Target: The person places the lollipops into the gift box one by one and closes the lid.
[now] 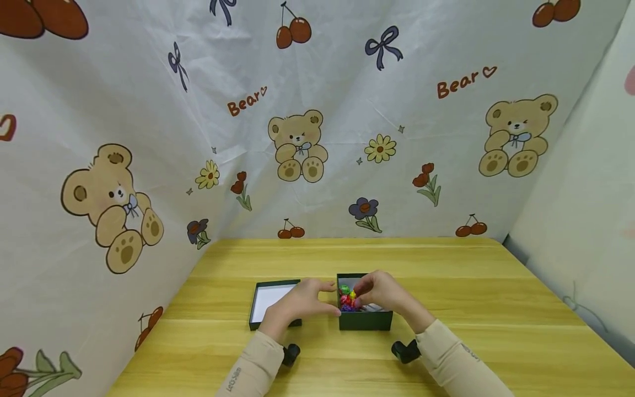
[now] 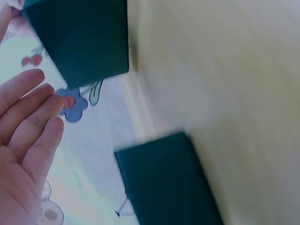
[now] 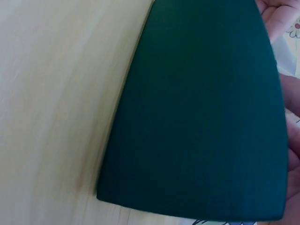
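A dark green box (image 1: pixel 365 321) stands on the table with bright wrapped sweets that look like lollipops (image 1: pixel 345 300) at its left and pale sticks toward its right. My right hand (image 1: pixel 384 291) reaches in over the right side, thumb and fingers curled together at a yellow-and-red lollipop (image 1: pixel 353 295). In the right wrist view the box wall (image 3: pixel 197 117) hides most of that hand. My left hand (image 1: pixel 308 300) is beside the box's left wall, its thumb and fingers spread apart and holding nothing. The left wrist view shows its fingers (image 2: pixel 35 126) extended near the box (image 2: pixel 84 42).
A shallow green lid (image 1: pixel 254 309) with a white inside lies left of the box, partly behind my left forearm. Black wrist cameras (image 1: pixel 407 351) sit at both cuffs. Behind the wooden table (image 1: pixel 446 275) hangs a bear-printed cloth (image 1: pixel 342 99).
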